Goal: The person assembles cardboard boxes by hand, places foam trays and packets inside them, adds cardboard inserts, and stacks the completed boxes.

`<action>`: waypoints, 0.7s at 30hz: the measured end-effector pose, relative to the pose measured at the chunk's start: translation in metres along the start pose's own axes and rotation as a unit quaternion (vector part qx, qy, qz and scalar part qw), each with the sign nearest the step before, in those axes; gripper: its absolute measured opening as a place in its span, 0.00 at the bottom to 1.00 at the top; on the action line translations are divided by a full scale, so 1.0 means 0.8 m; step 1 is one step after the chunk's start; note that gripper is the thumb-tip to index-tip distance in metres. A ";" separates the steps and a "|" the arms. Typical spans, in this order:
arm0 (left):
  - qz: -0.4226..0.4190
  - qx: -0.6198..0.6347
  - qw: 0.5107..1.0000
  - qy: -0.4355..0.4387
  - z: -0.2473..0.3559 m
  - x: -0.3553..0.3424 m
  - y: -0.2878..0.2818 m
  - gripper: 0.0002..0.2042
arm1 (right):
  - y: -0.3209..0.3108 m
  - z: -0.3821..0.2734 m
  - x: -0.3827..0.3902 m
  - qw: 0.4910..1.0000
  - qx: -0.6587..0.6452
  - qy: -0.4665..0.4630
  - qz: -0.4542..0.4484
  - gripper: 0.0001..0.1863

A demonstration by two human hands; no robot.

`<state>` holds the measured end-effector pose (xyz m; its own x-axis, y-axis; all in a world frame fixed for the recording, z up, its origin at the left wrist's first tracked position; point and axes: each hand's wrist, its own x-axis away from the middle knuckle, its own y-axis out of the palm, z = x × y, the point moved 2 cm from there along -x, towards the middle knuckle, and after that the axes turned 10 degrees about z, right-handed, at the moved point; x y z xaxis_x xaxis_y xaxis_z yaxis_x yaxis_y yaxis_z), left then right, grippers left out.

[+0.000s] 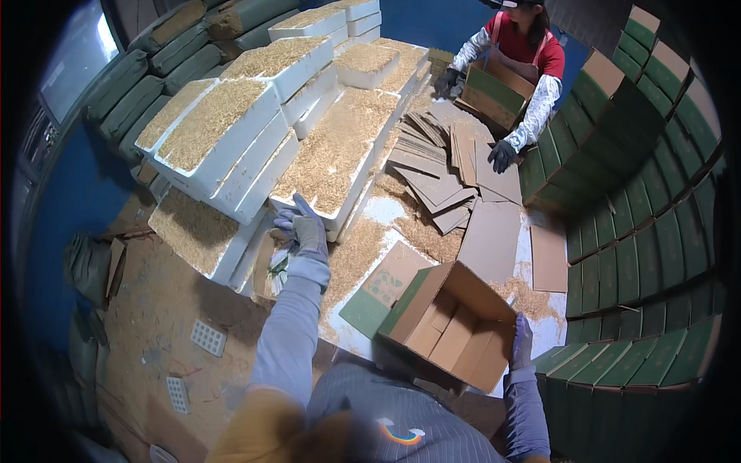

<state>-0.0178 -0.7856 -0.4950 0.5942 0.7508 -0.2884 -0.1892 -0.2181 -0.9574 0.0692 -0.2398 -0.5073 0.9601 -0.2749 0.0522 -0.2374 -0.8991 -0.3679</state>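
My left hand (301, 225), in a grey glove, is at the front corner of a white foam box (332, 170) full of wood shavings, fingers bent on its rim. My right hand (522, 339), also gloved, holds the right side of an open cardboard box (455, 332), brown inside and green outside, tilted at the table's (347, 316) front edge. A flat green-and-brown cardboard piece (378, 282) lies beside it, with loose shavings (355, 255) around.
Stacked foam boxes (231, 154) fill the left of the table. Flat cardboard sheets (455, 170) lie at the middle. A co-worker (540, 58) in red with black gloves handles another box at the back. Green cartons (633, 216) are stacked right, green sacks (131, 85) left; molded trays (208, 337) lie on the floor.
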 end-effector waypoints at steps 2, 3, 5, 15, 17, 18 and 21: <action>-0.054 -0.216 0.969 0.106 0.027 -0.014 0.021 0.29 | 0.004 0.004 -0.002 0.999 -0.013 -0.008 0.032 0.20; -0.103 -0.423 0.877 0.203 0.037 -0.016 0.035 0.29 | 0.003 0.006 0.003 0.999 -0.015 -0.002 0.037 0.19; -0.011 -0.415 0.909 0.043 0.025 -0.019 0.085 0.33 | 0.008 0.003 0.011 0.999 -0.025 0.004 0.032 0.18; -0.182 -0.135 0.971 0.082 0.080 -0.014 0.059 0.33 | 0.014 -0.012 0.023 0.998 -0.007 0.026 0.055 0.16; -0.170 -0.171 0.964 0.116 0.125 0.030 -0.004 0.32 | 0.006 -0.020 0.032 0.997 -0.037 0.017 0.068 0.14; 0.076 -0.024 0.991 -0.106 0.091 0.010 0.101 0.32 | 0.027 -0.041 0.031 0.998 -0.048 0.002 0.033 0.14; 0.033 0.191 0.961 -0.195 0.111 0.019 0.113 0.31 | 0.029 -0.042 0.034 0.997 -0.051 0.040 0.039 0.12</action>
<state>-0.0951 -0.7389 -0.5846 0.2466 0.9365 -0.2493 -0.5343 -0.0833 -0.8412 0.0852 -0.2796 -0.4830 0.9239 -0.3685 0.1030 -0.3289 -0.9024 -0.2785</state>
